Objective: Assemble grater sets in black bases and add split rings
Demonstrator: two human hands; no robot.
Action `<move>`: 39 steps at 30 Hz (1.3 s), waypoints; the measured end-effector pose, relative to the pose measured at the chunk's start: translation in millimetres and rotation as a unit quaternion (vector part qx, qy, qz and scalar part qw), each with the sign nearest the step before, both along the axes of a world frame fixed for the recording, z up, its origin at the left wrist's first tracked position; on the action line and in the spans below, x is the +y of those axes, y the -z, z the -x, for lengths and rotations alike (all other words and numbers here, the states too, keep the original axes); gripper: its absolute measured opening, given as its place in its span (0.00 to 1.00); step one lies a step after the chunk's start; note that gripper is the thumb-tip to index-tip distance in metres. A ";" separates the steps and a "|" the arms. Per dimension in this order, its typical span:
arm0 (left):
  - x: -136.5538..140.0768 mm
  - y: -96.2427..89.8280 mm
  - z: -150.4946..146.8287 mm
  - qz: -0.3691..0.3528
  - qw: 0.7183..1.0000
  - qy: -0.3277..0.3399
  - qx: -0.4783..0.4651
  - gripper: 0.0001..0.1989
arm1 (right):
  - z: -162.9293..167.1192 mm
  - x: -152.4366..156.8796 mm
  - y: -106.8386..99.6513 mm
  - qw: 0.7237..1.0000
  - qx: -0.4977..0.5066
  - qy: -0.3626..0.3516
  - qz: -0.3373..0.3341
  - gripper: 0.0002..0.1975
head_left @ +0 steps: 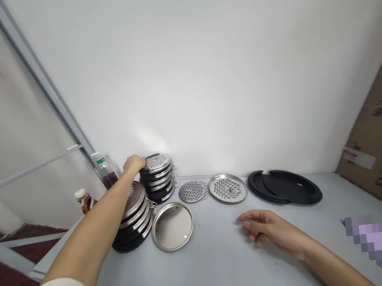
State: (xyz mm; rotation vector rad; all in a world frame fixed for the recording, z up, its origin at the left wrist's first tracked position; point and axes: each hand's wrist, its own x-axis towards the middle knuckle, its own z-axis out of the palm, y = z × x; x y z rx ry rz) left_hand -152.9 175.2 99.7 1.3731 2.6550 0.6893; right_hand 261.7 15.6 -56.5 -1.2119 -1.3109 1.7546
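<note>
Left fingers (141, 160) at rear stack (158, 177) — grip unclear, right fingers (250, 214) parted, clear bottle (106, 166) — dark liquid (110, 179)

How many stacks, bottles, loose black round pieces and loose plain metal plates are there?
Stacks: 2, the rear stack and front stack
Bottles: 2
Loose black round pieces: 2
Loose plain metal plate: 1
Total: 7
</note>
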 end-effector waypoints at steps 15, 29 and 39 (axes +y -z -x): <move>-131.0 15.1 -101.3 -0.157 0.887 0.388 0.198 0.15 | -4.9 5.7 0.8 0.992 -0.080 0.052 -0.080 0.13; -198.2 125.3 -114.9 0.031 0.912 0.393 0.118 0.11 | -3.5 4.3 -0.5 0.987 -0.118 0.047 -0.098 0.13; -201.7 122.5 -126.2 0.086 0.871 0.429 0.222 0.12 | -2.3 2.6 -2.5 0.988 -0.114 0.047 -0.093 0.13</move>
